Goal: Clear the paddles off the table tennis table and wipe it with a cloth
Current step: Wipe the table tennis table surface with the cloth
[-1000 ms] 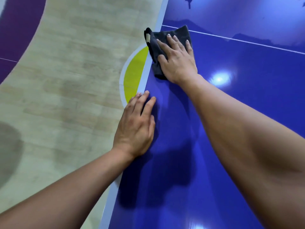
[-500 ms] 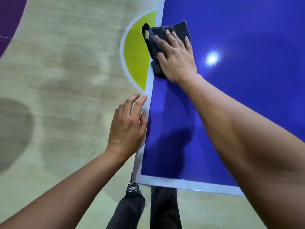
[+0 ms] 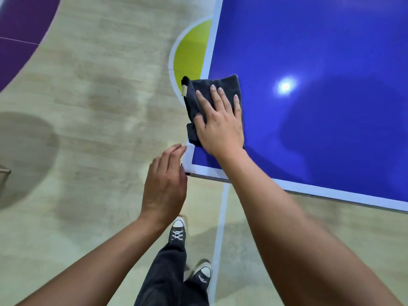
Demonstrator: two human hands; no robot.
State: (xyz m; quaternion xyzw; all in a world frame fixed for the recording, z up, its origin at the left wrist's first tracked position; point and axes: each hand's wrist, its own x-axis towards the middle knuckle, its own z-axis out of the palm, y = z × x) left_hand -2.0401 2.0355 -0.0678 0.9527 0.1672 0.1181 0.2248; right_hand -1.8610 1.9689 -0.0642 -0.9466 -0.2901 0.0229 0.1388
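Right hand (image 3: 220, 124), fingers straight and spread, presses the cloth (image 3: 212, 91) flat on the surface (image 3: 331, 51) at its near-left corner. Left hand (image 3: 164, 186), fingers relaxed, hovers just left of that corner, holding nothing.

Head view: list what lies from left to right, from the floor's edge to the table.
Purple curved floor patch → left hand → dark grey folded cloth → white light glare on the glossy blue table tennis table.
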